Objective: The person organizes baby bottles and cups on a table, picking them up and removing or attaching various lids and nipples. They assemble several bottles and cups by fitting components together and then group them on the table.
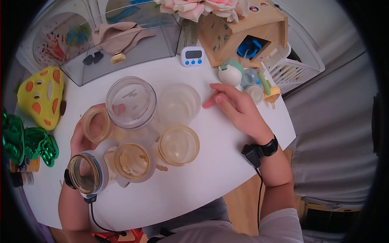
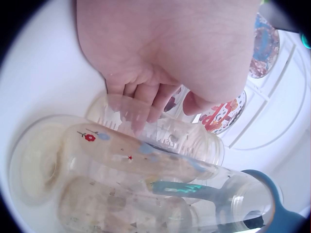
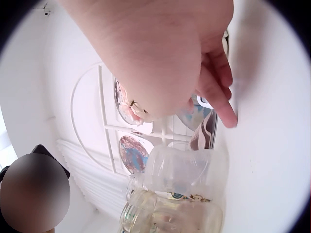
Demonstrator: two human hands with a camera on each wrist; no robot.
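Note:
Several clear wide-mouthed bottles stand grouped on the white table. My left hand [image 1: 78, 137] curls round an amber-rimmed bottle [image 1: 97, 124] at the group's left; in the left wrist view its fingers [image 2: 141, 99] lie against the clear wall. Nearer me stand a bottle with a blue collar [image 1: 85, 174], printed with small flowers, and an amber-tinted bottle [image 1: 131, 161]. A large round clear container [image 1: 131, 101] stands behind them. To the right are a frosted bottle [image 1: 179, 103] and another amber-rimmed bottle [image 1: 179, 146]. My right hand [image 1: 241, 109] holds nothing, its fingers extended low over the table beside the frosted bottle.
A white timer [image 1: 192, 56], a wooden house [image 1: 243, 32] and small bottle parts [image 1: 255, 94] are at the back right. A clear bin [image 1: 121, 52] holding a cloth stands at the back. A yellow plush toy [image 1: 42, 97] and shiny green objects [image 1: 40, 143] are at left.

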